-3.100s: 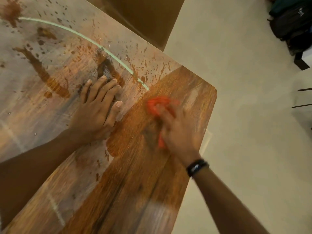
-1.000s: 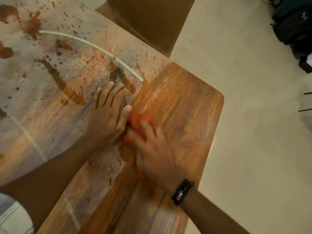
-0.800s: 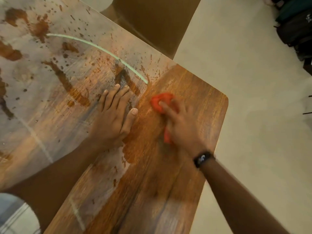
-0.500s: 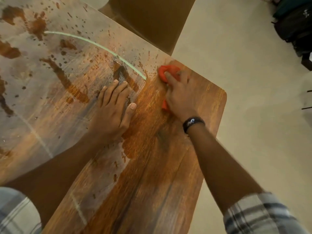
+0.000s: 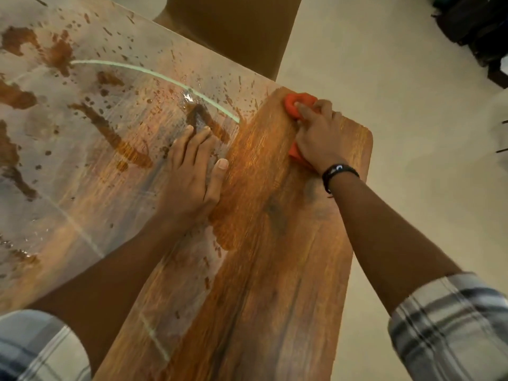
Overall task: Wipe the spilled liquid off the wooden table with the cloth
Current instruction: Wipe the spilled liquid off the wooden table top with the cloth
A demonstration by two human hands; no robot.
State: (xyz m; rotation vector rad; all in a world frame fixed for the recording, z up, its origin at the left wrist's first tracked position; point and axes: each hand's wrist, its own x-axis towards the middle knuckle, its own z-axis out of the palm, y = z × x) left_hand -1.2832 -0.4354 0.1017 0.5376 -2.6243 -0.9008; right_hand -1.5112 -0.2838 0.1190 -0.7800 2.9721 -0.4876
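Observation:
The wooden table (image 5: 275, 284) fills the view, its right part dark and bare. A pale film of spilled liquid (image 5: 77, 149) with brown blotches and splatter covers the left and far part. My right hand (image 5: 316, 136) presses an orange cloth (image 5: 295, 104) flat onto the wood near the table's far right corner; the cloth bunches out past the fingertips and shows again under the wrist. Its fingers look nearly straight over the cloth. My left hand (image 5: 192, 174) lies flat on the wet area, fingers straight and together, to the left of the cloth.
A brown chair back (image 5: 233, 26) stands against the table's far edge. Beige floor (image 5: 412, 133) lies to the right of the table. Dark bags (image 5: 478, 26) sit on the floor at the top right. The table's rounded far right corner (image 5: 367, 133) is close to my right hand.
My right hand has pushed the cloth away from me, from beside my left hand up to the table's far edge. My left hand has stayed flat in place.

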